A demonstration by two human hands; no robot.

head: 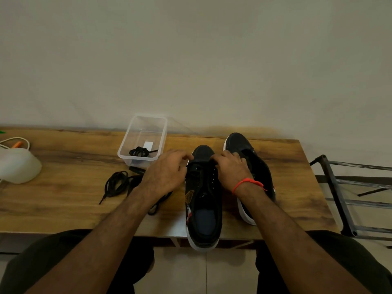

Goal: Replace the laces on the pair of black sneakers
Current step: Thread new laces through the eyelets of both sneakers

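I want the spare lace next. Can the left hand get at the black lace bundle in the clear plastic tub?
Probably yes: the black lace bundle lies in the open-topped clear plastic tub, just beyond the left hand, with nothing between.

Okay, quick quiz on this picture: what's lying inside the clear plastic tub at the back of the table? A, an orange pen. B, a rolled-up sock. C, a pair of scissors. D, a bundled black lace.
D: a coiled black lace lies on the bottom of the clear plastic tub, beside a small white label.
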